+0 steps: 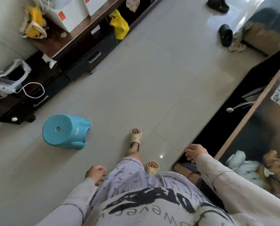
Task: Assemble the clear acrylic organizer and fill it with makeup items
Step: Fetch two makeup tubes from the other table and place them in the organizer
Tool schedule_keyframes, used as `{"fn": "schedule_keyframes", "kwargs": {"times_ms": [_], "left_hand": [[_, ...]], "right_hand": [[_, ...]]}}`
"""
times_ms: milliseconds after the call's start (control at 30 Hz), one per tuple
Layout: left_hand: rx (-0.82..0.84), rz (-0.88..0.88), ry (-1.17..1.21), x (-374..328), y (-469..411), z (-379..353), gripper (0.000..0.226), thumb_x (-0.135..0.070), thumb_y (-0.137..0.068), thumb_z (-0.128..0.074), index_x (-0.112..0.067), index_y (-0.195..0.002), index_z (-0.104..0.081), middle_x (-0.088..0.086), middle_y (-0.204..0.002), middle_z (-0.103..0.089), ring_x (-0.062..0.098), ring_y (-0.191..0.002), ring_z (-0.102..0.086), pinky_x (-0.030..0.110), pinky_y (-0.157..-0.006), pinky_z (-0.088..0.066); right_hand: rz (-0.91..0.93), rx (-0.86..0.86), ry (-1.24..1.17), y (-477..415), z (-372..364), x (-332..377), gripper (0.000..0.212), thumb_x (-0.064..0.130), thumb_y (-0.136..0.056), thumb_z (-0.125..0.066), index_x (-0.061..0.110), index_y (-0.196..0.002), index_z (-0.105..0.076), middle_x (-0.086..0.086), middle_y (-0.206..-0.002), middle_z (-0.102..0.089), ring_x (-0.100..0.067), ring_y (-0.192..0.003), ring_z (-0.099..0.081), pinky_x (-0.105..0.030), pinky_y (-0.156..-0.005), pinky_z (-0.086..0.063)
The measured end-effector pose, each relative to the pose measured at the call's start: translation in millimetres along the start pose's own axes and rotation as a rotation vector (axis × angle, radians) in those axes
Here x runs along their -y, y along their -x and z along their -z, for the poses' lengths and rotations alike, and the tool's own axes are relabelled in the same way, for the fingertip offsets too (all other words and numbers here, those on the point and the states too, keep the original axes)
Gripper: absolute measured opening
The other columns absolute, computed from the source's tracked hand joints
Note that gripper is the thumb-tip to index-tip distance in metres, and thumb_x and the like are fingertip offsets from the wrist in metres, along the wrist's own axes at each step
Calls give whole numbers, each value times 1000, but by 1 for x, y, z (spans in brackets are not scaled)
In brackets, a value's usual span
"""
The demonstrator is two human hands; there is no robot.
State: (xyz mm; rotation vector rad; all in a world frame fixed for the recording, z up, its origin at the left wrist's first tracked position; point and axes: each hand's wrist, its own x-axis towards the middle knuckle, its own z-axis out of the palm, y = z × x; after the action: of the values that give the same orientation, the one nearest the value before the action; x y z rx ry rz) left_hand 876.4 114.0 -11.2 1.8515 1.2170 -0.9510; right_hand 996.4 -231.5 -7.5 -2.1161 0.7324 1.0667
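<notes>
No acrylic organizer or makeup item shows in the head view. I stand on a pale tiled floor (152, 70) and look down at my legs and beige slippers. My left hand (96, 174) hangs by my left thigh, fingers curled shut, holding nothing. My right hand (195, 152) is raised at my right side near the edge of a glossy dark table (256, 144), fingers loosely apart and empty.
A blue plastic stool (65, 132) stands on the floor to my left. A dark low cabinet (43, 88) along the left wall carries bags, white boxes and a yellow bag (119, 24). Two black slippers (225, 35) lie far right by a sofa.
</notes>
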Motion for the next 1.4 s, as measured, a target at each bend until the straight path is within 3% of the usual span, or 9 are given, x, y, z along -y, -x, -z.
{"fn": "schedule_keyframes", "kwargs": {"times_ms": [200, 300, 433, 533, 700, 967, 1167, 1267, 1400], "left_hand": [[96, -202, -298, -146, -60, 49, 33, -3, -90, -44, -14, -59, -52, 8, -65, -51, 18, -48, -41, 21, -48, -30], [89, -265, -352, -219, -81, 69, 32, -4, -93, -44, -12, -62, -50, 4, -60, -48, 13, -36, -45, 13, -39, -26], [52, -381, -401, -308, -91, 81, 35, -7, -93, -46, -18, -59, -49, 1, -62, -51, -2, -17, -40, 13, -43, -29], [98, -427, -397, -357, -89, 74, 31, -6, -93, -45, -16, -65, -50, 1, -64, -51, 2, -31, -47, 8, -31, -28], [216, -389, -447, -394, -86, 44, 14, -4, -93, -45, -9, -82, -53, 2, -66, -51, 15, -52, -43, 20, -48, -28], [178, -297, -521, -452, -92, 5, 11, -3, -93, -45, -5, -90, -55, 14, -81, -53, 18, -50, -42, 20, -47, -26], [159, -313, -466, -521, -83, -33, 10, -4, -93, -45, -6, -94, -55, 10, -75, -55, 16, -51, -43, 13, -38, -31], [165, -343, -484, -559, -77, -55, 10, -3, -93, -45, -5, -94, -55, 15, -86, -55, 17, -52, -43, 17, -43, -31], [194, -366, -560, -612, -71, -86, 9, -3, -93, -45, -5, -91, -54, 6, -69, -52, 16, -51, -41, 8, -28, -26]], "right_hand": [[-236, -129, -259, -6, -4, -5, 16, 7, -88, -54, 1, -95, -68, -11, -73, -63, -25, -71, -59, -33, -72, -52], [-309, -139, -372, -4, -12, -1, 13, 4, -88, -54, 7, -79, -64, -6, -59, -55, -21, -56, -51, -23, -49, -41], [-436, -161, -523, 0, -20, 3, 31, -3, -88, -51, 11, -61, -54, -7, -52, -49, -17, -47, -43, -12, -29, -35], [-513, -171, -570, 0, -18, 9, 22, -1, -88, -50, 7, -69, -58, -7, -53, -51, -17, -45, -43, -16, -37, -39], [-574, -168, -639, -25, 7, 21, 27, -2, -87, -47, 7, -64, -58, -8, -54, -51, -18, -46, -42, -23, -46, -35], [-423, -147, -556, -103, 130, 64, 20, 6, -89, -49, 1, -96, -67, -8, -71, -60, -19, -63, -54, -25, -64, -46], [-293, -172, -572, -146, 243, 99, 16, 2, -90, -45, 6, -81, -57, -1, -58, -50, -10, -48, -45, -5, -33, -36], [-271, -183, -571, -161, 278, 104, 15, 4, -89, -46, 6, -87, -61, 1, -59, -51, -9, -49, -47, -8, -39, -38], [-294, -181, -585, -181, 308, 100, 22, 4, -90, -46, -3, -102, -63, 2, -59, -51, -10, -50, -47, -14, -49, -37]]}}
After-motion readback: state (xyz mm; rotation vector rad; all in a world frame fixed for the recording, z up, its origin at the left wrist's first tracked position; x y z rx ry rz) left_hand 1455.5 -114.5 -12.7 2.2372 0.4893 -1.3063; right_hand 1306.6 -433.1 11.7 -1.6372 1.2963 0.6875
